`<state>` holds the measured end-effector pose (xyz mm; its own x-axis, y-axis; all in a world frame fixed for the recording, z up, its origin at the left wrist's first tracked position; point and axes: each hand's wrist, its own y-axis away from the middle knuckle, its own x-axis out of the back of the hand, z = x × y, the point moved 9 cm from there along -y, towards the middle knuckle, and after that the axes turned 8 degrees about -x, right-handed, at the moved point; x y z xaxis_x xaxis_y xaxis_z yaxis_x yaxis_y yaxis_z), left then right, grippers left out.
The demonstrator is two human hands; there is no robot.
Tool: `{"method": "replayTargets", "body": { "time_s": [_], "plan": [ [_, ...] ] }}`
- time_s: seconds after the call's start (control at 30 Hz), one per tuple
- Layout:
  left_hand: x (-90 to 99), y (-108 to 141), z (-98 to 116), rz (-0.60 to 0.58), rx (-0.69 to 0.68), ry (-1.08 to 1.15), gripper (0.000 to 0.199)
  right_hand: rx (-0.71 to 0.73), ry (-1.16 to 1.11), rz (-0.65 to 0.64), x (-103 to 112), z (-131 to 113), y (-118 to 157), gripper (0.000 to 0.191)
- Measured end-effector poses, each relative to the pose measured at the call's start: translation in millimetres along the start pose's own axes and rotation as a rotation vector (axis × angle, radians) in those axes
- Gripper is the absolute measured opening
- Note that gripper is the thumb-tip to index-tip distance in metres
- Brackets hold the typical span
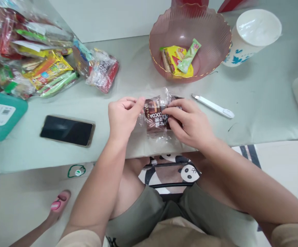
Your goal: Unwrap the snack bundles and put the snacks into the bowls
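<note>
Two brown cocoa snack packets (pixel 154 116) in crinkled transparent wrapping lie side by side near the table's front edge. My left hand (pixel 125 115) pinches the upper left edge of the wrapping between thumb and fingers. From the other side my right hand (pixel 190 120) has its fingers curled over the right-hand packet, hiding much of it. A white utility knife (pixel 213 106) with a short blade rests just beyond my right hand. Behind the packets stands a pink scalloped bowl (pixel 161 31) with a gold rim, holding a yellow packet (pixel 173 61) and a green stick packet (pixel 190 56).
A phone (pixel 66 130) lies to the left, near a teal container (pixel 2 116). Plastic bags of assorted snacks (pixel 36 58) fill the far left, beside a red wrapped pack (pixel 104 70). A white paper-like tub (pixel 251 37) stands right of the bowl. Another person's foot (pixel 61 202) shows below.
</note>
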<state>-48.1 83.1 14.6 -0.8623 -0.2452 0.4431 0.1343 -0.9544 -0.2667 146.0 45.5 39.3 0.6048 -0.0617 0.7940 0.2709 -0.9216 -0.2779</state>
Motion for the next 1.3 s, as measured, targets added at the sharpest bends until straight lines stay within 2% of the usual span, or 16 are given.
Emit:
{"method": "replayTargets", "body": {
  "time_s": [0.1,0.23,0.3,0.43,0.57,0.63,0.7,0.77,0.83,0.9,0.97,1.07,1.17,1.3],
  "plan": [
    [6.0,-3.4,-15.9,-0.015,0.014,0.019,0.009,-0.024,0.089,0.008,-5.3,-8.2,-7.1,0.021],
    [11.0,-4.2,-36.3,-0.109,0.081,0.024,0.052,-0.092,0.211,0.017,-16.9,-12.7,-14.3,0.027],
    [16.6,-3.5,-44.5,-0.158,0.127,-0.018,0.060,-0.155,0.251,0.021,-22.1,-11.4,-17.6,0.030],
    [30.0,-3.7,-60.2,-0.233,0.147,-0.099,0.048,-0.216,0.253,0.022,-29.5,-14.4,-24.8,0.044],
    [42.0,-7.3,-71.2,-0.181,0.023,-0.246,0.033,-0.264,0.280,-0.056,-36.6,-15.8,-28.8,0.042],
    [42.1,-7.4,-69.8,-0.154,-0.035,-0.302,0.029,-0.279,0.301,-0.115,-38.5,-15.4,-28.2,0.043],
    [42.0,-6.5,-62.6,-0.114,-0.029,-0.359,0.026,-0.288,0.310,-0.168,-38.6,-15.7,-27.1,0.045],
    [45.6,-4.9,-43.4,-0.027,-0.015,-0.432,0.023,-0.298,0.322,-0.212,-37.8,-17.4,-26.7,0.043],
    [47.0,-2.4,-12.6,0.064,-0.062,-0.473,0.019,-0.322,0.352,-0.253,-37.9,-19.2,-27.0,0.046],
    [32.9,0.0,16.0,0.000,-0.152,-0.450,0.018,-0.345,0.384,-0.283,-39.3,-20.9,-27.7,0.054],
    [16.2,2.9,29.8,-0.107,-0.185,-0.447,0.018,-0.356,0.402,-0.296,-41.3,-22.3,-28.4,0.060],
    [-0.4,6.2,22.2,-0.247,-0.088,-0.470,0.023,-0.356,0.393,-0.301,-44.6,-22.7,-28.3,0.062],
    [-5.3,9.2,7.7,-0.343,0.031,-0.451,0.030,-0.361,0.367,-0.303,-46.4,-20.4,-27.5,0.067],
    [-9.6,13.0,2.5,-0.453,0.042,-0.329,0.035,-0.368,0.345,-0.317,-47.8,-15.2,-27.7,0.065]
  ]
}}
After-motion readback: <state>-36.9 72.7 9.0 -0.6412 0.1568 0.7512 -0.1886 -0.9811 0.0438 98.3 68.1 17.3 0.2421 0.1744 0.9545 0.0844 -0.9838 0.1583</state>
